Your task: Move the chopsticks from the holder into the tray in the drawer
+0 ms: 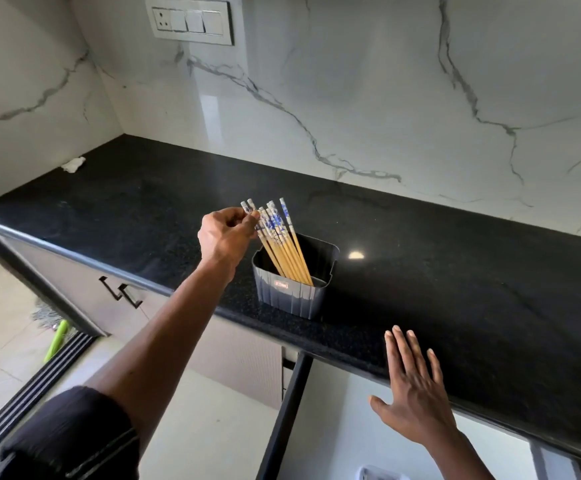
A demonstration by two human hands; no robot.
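Observation:
Several wooden chopsticks with white-and-blue patterned tops lean to the left inside a dark grey ribbed holder near the front edge of the black counter. My left hand reaches in from the left and pinches the patterned tops of the leftmost chopsticks. My right hand hovers flat with straight spread fingers over the counter's front edge, holding nothing. Below it the drawer stands pulled out, its dark side rail showing. A corner of a pale tray shows at the bottom edge; the rest is out of view.
The black stone counter runs along a white marble wall with a switch plate. A crumpled white scrap lies at the far left corner. Cabinet handles and a green-handled broom are at lower left.

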